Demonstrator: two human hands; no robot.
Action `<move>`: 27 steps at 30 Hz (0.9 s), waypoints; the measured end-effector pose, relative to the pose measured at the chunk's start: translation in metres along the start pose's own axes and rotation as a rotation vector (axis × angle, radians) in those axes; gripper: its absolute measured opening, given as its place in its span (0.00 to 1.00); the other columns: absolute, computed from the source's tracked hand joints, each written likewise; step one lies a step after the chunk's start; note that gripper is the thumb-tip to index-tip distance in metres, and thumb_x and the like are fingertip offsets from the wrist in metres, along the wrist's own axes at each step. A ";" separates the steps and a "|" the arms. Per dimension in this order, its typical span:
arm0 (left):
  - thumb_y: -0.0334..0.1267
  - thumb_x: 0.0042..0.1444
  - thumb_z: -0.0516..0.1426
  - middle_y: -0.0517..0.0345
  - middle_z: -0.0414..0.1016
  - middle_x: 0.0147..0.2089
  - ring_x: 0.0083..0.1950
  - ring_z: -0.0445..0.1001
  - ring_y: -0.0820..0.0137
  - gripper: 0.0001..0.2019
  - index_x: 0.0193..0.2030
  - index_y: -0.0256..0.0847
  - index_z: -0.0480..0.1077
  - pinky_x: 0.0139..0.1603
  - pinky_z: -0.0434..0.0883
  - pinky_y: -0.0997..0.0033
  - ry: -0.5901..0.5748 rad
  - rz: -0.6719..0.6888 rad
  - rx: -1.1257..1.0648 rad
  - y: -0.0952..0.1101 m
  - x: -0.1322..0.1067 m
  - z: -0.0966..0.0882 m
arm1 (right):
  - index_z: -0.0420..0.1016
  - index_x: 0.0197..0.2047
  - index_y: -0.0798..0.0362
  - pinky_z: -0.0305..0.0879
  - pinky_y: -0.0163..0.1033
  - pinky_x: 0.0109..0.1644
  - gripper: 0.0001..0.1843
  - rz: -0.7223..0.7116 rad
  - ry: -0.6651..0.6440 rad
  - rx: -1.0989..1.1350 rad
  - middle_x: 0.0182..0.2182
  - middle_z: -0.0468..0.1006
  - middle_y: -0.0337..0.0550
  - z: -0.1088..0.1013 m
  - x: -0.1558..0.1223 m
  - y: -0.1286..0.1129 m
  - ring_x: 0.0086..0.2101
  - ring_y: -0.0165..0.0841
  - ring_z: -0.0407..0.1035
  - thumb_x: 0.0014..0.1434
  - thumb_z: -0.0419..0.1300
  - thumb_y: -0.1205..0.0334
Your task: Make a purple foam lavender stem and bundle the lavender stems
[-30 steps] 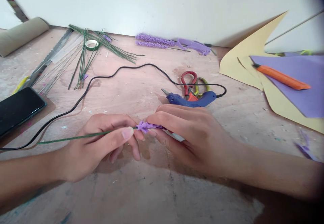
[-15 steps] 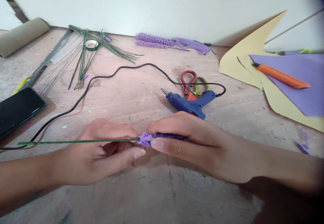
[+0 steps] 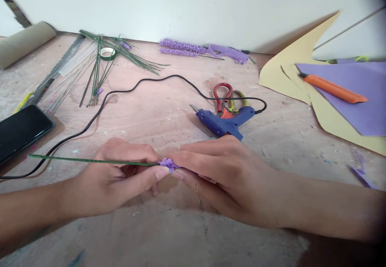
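Between my two hands is a purple craft flower (image 3: pixel 168 164), its curly petals bunched around a wire. Its thin green stem (image 3: pixel 90 160) sticks out to the left, lying across the top of my left hand (image 3: pixel 126 174). That hand is closed, with thumb and fingers pinching the flower's lower end. My right hand (image 3: pixel 223 174) is closed round the rest of the flower, covering most of the purple part. The fingertips of both hands nearly meet at the visible petals.
Beyond my hands lies a blue glue gun (image 3: pixel 221 124) with a black cord (image 3: pixel 141 81), beside red-handled pliers (image 3: pixel 222 86). Green wires (image 3: pixel 98 70), tape (image 3: pixel 107 54), finished purple flower spikes (image 3: pixel 182 46), a phone (image 3: pixel 24 132), an orange cutter (image 3: pixel 334 89) and purple foam sheet (image 3: pixel 362 116) surround the area.
My left thumb has moved up onto the purple petals, and my right hand has shifted its hold, covering more of them. The stem's free end has tipped upward and moved slightly right.
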State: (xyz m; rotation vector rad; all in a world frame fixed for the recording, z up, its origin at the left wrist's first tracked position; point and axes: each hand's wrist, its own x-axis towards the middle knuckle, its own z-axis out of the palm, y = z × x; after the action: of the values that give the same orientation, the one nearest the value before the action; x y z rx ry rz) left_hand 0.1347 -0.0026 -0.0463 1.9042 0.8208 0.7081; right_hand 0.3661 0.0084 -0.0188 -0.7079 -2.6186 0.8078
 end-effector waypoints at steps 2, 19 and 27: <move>0.33 0.67 0.57 0.62 0.80 0.25 0.26 0.77 0.77 0.15 0.28 0.38 0.75 0.28 0.69 0.82 -0.004 -0.007 -0.010 0.000 0.001 0.000 | 0.75 0.40 0.57 0.55 0.37 0.29 0.10 -0.041 0.053 -0.154 0.28 0.74 0.40 0.005 -0.004 0.002 0.26 0.29 0.64 0.69 0.52 0.70; 0.34 0.67 0.56 0.63 0.77 0.24 0.24 0.71 0.79 0.15 0.28 0.36 0.75 0.25 0.64 0.81 0.045 -0.031 0.013 0.000 0.000 0.000 | 0.74 0.42 0.57 0.67 0.38 0.37 0.08 -0.081 0.128 -0.327 0.36 0.79 0.45 0.020 -0.007 0.008 0.35 0.34 0.69 0.68 0.53 0.71; 0.37 0.66 0.57 0.63 0.75 0.25 0.25 0.69 0.78 0.14 0.29 0.37 0.75 0.25 0.63 0.80 0.051 -0.077 -0.017 -0.003 -0.002 0.001 | 0.75 0.44 0.56 0.66 0.38 0.36 0.08 -0.190 0.290 -0.542 0.35 0.82 0.42 0.024 -0.009 0.009 0.33 0.31 0.71 0.69 0.55 0.69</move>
State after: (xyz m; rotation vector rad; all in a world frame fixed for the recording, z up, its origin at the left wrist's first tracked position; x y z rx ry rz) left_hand 0.1335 -0.0039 -0.0495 1.8355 0.9126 0.7163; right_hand 0.3670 -0.0001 -0.0442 -0.6320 -2.5843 -0.0705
